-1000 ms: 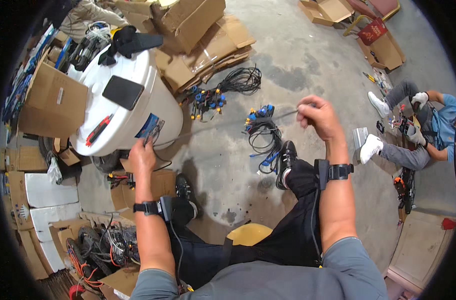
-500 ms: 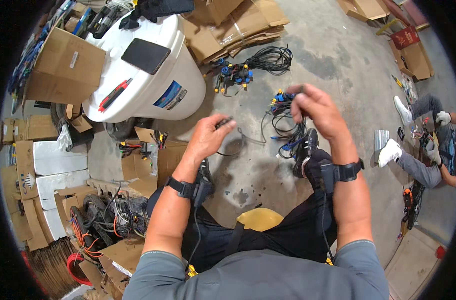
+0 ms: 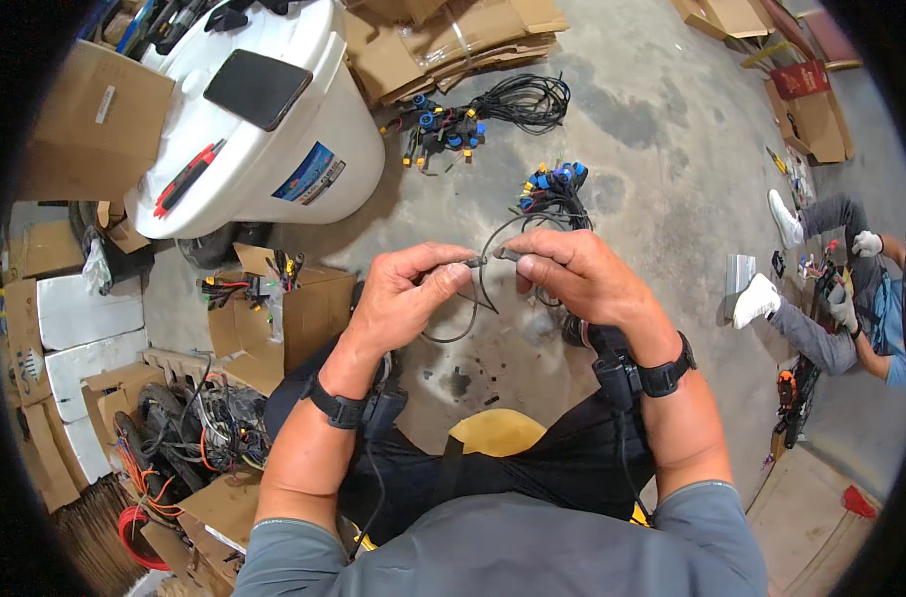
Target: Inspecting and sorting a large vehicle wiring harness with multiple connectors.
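Observation:
Above the floor between my knees, my left hand (image 3: pixel 408 294) pinches a dark cable connector (image 3: pixel 474 263) between thumb and fingers. Just to its right, my right hand (image 3: pixel 577 279) closes its fingertips on a second dark connector (image 3: pixel 510 255). The two connector ends face each other with a small gap between them. A thin black cable (image 3: pixel 451 339) loops down below my hands. Beyond my right hand lies a cable bundle (image 3: pixel 555 181) with blue and yellow plugs, partly hidden by that hand.
Farther off lies another coiled cable bundle (image 3: pixel 521 105), near flattened cardboard (image 3: pixel 453 50). A white bucket (image 3: pixel 359 149) at the left carries a phone (image 3: pixel 259 90) and red-black pliers (image 3: pixel 189 179). An open carton (image 3: pixel 319 318) stands left of my hands. A co-worker's gloved hands (image 3: pixel 864 245) are at far right.
Both hands have come toward each other, bringing the two connectors nearly end to end. My right hand has moved down and left from beside the plug bundle.

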`<state>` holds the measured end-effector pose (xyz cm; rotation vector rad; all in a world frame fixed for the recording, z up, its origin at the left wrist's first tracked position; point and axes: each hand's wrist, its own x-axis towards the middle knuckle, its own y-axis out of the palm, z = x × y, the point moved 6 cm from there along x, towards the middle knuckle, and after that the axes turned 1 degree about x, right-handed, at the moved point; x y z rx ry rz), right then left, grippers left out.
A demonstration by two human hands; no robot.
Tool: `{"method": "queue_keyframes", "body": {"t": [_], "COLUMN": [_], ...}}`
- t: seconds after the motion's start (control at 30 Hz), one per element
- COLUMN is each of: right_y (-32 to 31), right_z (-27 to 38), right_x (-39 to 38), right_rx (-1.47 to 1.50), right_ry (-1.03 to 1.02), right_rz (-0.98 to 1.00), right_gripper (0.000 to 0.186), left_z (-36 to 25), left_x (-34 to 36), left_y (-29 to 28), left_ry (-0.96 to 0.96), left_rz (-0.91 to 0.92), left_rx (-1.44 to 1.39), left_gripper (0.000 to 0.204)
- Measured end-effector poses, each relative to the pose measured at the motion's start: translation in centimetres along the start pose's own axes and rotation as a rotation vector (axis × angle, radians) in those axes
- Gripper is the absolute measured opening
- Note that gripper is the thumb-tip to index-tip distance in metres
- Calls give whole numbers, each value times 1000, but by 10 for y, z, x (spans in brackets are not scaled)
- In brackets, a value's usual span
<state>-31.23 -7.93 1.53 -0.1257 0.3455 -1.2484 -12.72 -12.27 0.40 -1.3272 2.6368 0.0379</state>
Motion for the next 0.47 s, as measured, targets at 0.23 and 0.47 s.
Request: {"method": "queue_keyframes", "body": {"t": [0.23,0.47], "right_y": [8,11], "right_z": [6,8], "right_x": [3,5], "right_rx": [176,110], "right_ry": [-2,-45], "right_rz": [53,64], "right_gripper": [14,16], "left_z": [2,3], "left_x": [-1,-4], "left_y": [-4,-3], "left_ry": [56,59], "left_rz": [43,61], "left_rx": [58,99], "left_gripper": [19,16]}}
